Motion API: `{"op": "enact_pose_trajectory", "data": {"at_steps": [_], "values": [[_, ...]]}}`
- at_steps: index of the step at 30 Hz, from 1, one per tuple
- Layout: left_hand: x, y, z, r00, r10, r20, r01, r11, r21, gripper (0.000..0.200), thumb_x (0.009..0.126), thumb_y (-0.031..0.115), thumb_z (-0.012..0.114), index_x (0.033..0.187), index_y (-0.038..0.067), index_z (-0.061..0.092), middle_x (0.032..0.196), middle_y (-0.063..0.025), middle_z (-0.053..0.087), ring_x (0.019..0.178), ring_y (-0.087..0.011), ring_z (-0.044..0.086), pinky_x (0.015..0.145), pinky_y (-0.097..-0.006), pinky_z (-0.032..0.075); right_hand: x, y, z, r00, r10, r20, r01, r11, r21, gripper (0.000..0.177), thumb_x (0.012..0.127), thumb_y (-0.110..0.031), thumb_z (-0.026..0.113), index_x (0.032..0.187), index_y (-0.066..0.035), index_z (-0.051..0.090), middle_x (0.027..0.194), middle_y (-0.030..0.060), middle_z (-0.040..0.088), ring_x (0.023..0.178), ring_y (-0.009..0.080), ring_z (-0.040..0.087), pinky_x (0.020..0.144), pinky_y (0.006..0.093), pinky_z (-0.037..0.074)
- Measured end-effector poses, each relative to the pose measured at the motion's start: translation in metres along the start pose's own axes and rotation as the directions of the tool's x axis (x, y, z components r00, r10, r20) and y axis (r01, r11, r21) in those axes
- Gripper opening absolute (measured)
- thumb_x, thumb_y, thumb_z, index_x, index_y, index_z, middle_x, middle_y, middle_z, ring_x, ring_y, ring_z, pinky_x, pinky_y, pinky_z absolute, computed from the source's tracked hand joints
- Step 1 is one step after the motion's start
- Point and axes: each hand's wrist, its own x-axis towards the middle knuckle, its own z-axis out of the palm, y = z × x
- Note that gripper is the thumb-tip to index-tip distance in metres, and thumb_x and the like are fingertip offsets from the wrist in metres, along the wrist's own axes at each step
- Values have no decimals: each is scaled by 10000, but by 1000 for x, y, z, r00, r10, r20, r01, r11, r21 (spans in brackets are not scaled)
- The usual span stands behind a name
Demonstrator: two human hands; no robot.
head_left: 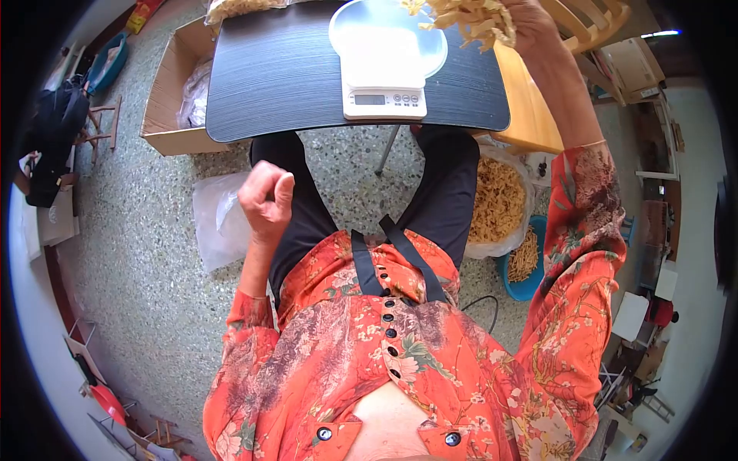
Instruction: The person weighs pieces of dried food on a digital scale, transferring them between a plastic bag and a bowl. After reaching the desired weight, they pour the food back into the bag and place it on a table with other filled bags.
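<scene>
My right hand (530, 24) is at the table's far right, closed around a bunch of curly, yellowish dried strips (473, 21). The bunch hangs beside the round clear tray (436, 58) of a white digital kitchen scale (384, 102). Glare washes out most of the tray. Over my left thigh my left hand (267, 201) is curled into a fist, and I cannot tell whether anything is inside it. A translucent plastic bag (219, 238) lies on the floor beyond that fist.
The scale stands on a dark table (269, 77). Left of it is a cardboard box (165, 100) with plastic inside. By my right leg are an open bag of curly strips (498, 201) and a blue basin (530, 288) with thinner strips. A wooden chair (592, 23) stands behind.
</scene>
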Motion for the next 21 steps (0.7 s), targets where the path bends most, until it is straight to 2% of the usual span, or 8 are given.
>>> {"op": "enact_pose_trajectory", "data": {"at_steps": [3, 4, 5, 8, 10, 13, 18, 21], "values": [[63, 23, -1, 982, 175, -70, -179, 983, -50, 150, 898, 158, 621, 876, 10, 603, 852, -100, 622, 739, -199, 575, 693, -316, 470, 1, 1, 9, 992, 100, 79, -104, 993, 50, 271, 885, 1, 672, 1109, 123, 580, 973, 221, 682, 796, 339, 716, 679, 480, 643], [83, 27, 5, 979, 184, -84, -184, 983, 17, 417, 1003, 408, 515, 1007, 4, 617, 956, -92, 614, 829, -172, 579, 772, -294, 468, -3, 4, 21, 991, 101, 82, -106, 993, 52, 271, 885, 1, 672, 1109, 123, 580, 973, 221, 682, 796, 339, 716, 679, 480, 643], [104, 26, 8, 974, 214, -72, -212, 977, 35, 468, 1003, 439, 507, 1107, 0, 630, 1087, -104, 638, 937, -186, 609, 883, -317, 474, -6, 6, 33, 999, 49, -2, -49, 998, -27, 255, 864, 23, 683, 1081, 124, 594, 956, 215, 684, 795, 325, 717, 676, 469, 642], [165, 23, 36, 947, 263, -182, -289, 948, -134, 278, 910, 209, 672, 1104, 11, 649, 984, -86, 664, 822, -179, 599, 794, -313, 494, 6, 18, 20, 995, -59, -85, 42, 982, -185, 214, 810, 70, 716, 1007, 104, 639, 917, 185, 693, 791, 284, 714, 655, 422, 633], [194, 15, 51, 968, 252, 13, -239, 930, -279, 718, 966, 563, 508, 1363, -35, 505, 1359, -210, 536, 1265, -305, 506, 1058, -392, 380, 9, 23, 34, 999, -48, 7, 49, 975, -218, 220, 784, 78, 737, 991, 78, 663, 908, 159, 703, 786, 261, 711, 649, 385, 618], [225, 15, 69, 951, 230, 207, -169, 947, -274, 953, 927, 723, 382, 1441, -79, 378, 1467, -248, 421, 1380, -325, 380, 1138, -405, 274, 9, 28, 42, 992, -116, -51, 88, 917, -388, 284, 744, 106, 742, 1015, 61, 671, 935, 137, 712, 779, 231, 708, 673, 356, 610], [241, 13, 92, 955, 150, 255, -82, 962, -261, 955, 925, 720, 397, 1446, -80, 365, 1458, -262, 427, 1376, -339, 386, 1142, -408, 278, -2, 30, 67, 970, -182, -163, 100, 904, -415, 343, 710, 122, 740, 1037, 39, 681, 952, 108, 722, 815, 192, 697, 718, 315, 595], [241, 14, 95, 952, 131, 275, -66, 970, -233, 952, 920, 728, 395, 1446, -65, 377, 1451, -266, 434, 1376, -339, 386, 1145, -403, 276, 7, 42, 47, 987, -155, -35, 117, 858, -500, 388, 693, 101, 751, 1068, 21, 685, 958, 74, 721, 820, 165, 679, 703, 296, 573]]}}
